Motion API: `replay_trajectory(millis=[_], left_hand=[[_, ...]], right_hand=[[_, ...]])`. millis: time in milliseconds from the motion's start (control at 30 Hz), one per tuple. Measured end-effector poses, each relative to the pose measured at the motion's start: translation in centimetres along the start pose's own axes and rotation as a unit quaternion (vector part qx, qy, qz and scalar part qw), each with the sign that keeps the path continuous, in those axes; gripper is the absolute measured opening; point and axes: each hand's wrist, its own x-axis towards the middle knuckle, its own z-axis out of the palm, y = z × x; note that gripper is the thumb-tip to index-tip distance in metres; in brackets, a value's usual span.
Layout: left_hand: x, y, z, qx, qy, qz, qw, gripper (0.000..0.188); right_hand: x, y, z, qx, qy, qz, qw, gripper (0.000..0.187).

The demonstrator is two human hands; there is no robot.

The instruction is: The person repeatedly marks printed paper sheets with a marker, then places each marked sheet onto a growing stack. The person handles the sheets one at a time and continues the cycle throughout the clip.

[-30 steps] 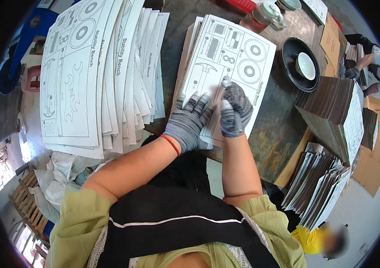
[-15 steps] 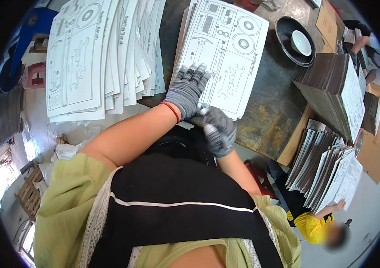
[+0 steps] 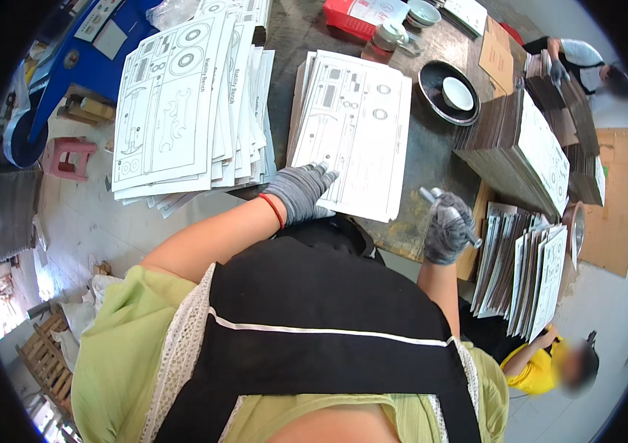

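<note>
In front of me lies a stack of white printed sheets (image 3: 362, 140) with line drawings of tools and round shapes. My left hand (image 3: 301, 193), in a grey striped glove, rests at the stack's near left edge, its fingers stretched over the top sheet. Off to the right of the stack, my gloved right hand (image 3: 448, 227) is closed around a slim, grey, pen-like rod (image 3: 428, 195). The rod's ends stick out on both sides of the fist; its exact kind is not clear. A larger fanned pile of printed sheets (image 3: 162, 111) sits left of my left hand.
A black bowl (image 3: 426, 97) with a white bowl (image 3: 458, 94) inside stands right of the stack. Behind are a glass jar (image 3: 386, 40) and a red bag (image 3: 358, 18). Tall board stacks (image 3: 510, 155) and people (image 3: 532, 373) are at the right. A pink stool (image 3: 69, 156) stands left.
My right hand has moved right, away from the stack's near edge. My left hand now sits nearer the sheet's lower left edge. The whole view has shifted, showing more of the table's far side.
</note>
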Motion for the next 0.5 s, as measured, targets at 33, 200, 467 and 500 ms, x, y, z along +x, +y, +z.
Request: replay_trajectory(millis=[33,200,467,500], left_hand=[[-0.1,-0.1,0.1,-0.002,0.014,0.002,1.0,0.082],[-0.1,-0.1,0.6,0.019,0.021,-0.002,1.0,0.08],[-0.5,0.3,-0.3,-0.004,0.039,-0.007,0.999,0.077],[-1.0,0.1,0.2,0.002,0.048,-0.001,0.999,0.076]], right_hand=[[0.0,1.0,-0.2,0.048,-0.005,-0.02,0.999,0.043],[0.9,-1.8,0.7,0.093,0.0,-0.038,0.995,0.038],[-1.6,-1.6,1.2,-0.046,-0.034,0.328,0.943,0.031],[-1.9,-1.5,1.3,-0.049,-0.088,0.35,0.931,0.034]])
